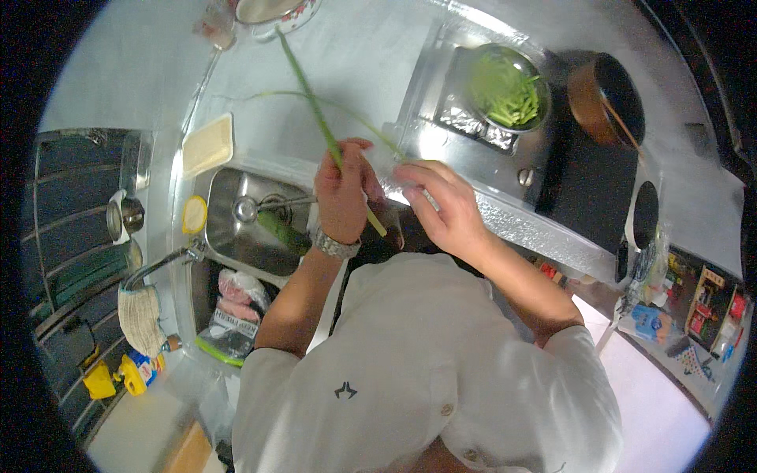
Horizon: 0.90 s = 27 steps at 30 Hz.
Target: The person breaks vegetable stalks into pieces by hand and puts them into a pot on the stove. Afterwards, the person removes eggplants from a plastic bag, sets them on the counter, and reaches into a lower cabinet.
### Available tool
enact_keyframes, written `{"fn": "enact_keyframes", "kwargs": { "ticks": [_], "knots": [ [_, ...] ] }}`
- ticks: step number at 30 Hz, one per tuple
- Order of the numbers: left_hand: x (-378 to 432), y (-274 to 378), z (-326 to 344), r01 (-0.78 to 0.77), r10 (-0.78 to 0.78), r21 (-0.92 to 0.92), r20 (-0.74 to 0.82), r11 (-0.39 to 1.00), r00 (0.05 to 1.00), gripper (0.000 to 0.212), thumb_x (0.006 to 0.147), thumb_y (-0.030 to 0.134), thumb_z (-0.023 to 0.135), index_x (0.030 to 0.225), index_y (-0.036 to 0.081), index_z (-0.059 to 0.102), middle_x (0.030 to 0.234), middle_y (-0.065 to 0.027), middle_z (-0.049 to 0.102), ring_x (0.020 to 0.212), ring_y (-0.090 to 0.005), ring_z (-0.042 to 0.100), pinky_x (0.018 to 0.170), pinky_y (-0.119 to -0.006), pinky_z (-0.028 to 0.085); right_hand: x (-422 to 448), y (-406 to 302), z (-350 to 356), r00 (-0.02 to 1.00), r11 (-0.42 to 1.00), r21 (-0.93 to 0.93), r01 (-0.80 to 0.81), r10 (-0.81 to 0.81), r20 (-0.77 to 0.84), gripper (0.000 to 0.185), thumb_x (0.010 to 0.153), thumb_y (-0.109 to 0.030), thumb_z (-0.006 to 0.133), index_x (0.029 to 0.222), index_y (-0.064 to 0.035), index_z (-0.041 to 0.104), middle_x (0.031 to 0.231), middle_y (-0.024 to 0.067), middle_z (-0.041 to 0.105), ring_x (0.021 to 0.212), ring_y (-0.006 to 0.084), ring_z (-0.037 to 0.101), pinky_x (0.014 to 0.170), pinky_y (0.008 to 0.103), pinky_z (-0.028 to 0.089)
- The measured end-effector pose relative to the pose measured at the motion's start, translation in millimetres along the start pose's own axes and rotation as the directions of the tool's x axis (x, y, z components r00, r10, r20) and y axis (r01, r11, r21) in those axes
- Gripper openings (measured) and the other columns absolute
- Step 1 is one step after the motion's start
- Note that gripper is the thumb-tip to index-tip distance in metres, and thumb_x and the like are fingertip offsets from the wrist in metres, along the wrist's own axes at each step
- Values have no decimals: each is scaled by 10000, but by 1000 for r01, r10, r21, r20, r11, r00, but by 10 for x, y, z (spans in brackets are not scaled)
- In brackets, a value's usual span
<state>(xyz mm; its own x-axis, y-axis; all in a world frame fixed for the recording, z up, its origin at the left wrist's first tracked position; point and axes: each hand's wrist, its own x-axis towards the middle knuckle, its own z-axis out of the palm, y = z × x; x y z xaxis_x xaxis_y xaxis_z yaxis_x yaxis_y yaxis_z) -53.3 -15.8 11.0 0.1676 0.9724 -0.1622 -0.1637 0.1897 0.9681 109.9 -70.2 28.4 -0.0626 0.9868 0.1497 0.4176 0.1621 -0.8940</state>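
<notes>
My left hand [346,186], with a metal-band watch on its wrist, grips a long green vegetable stalk [307,94]. The upper end reaches towards the enamel bowl, and the pale lower end sticks out below my fingers. A second, thinner stalk [349,109] curves across behind it to the fingertips of my right hand [440,201], which appear to pinch its end. Further right, a metal bowl [547,109] holds cut green pieces [511,97] and stands on the cooktop [523,151]. Motion blurs the tips of both stalks.
To the left is a steel sink [222,222] with a green cucumber-like vegetable [284,230]. A faucet [157,266] with a cloth stands beside it. A pale tray [208,145] and a flowered enamel bowl [284,26] lie beyond. A brown pot [585,100] stands right.
</notes>
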Motion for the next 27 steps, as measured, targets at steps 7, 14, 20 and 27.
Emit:
{"fn": "enact_keyframes", "kwargs": {
  "ticks": [7,14,20,27],
  "knots": [
    [-44,11,215,-743,358,455,672,490,648,135,834,162,584,903,55,626,795,-166,657,685,-391,617,574,-456,493,33,-694,-663,801,479,-654,586,-463,379,395,816,-170,544,1176,-21,606,1112,116,618,1035,266,598,916,452,496],
    [-4,324,264,-761,163,417,817,497,554,242,895,207,627,1099,77,603,892,-118,668,845,-288,664,727,-374,526,-593,-1000,-1040,970,482,-864,146,103,222,296,834,-161,569,1086,-8,590,825,64,598,760,225,643,578,392,514],
    [33,196,626,-1,101,-192,511,981,854,293,1006,110,440,1270,-9,488,1147,-148,629,1064,-232,623,917,-360,526,-668,-622,-973,982,751,-633,-189,143,-123,152,919,-173,592,911,-22,568,702,168,610,586,345,617,516,442,483],
    [61,159,751,-180,146,-10,629,984,763,236,1034,143,382,1099,-7,551,1176,-161,635,1082,-224,602,1001,-357,435,-485,-333,-734,933,934,-59,-351,344,-106,223,926,-202,602,1069,-31,613,849,204,656,765,392,651,644,447,512]
  ]
}}
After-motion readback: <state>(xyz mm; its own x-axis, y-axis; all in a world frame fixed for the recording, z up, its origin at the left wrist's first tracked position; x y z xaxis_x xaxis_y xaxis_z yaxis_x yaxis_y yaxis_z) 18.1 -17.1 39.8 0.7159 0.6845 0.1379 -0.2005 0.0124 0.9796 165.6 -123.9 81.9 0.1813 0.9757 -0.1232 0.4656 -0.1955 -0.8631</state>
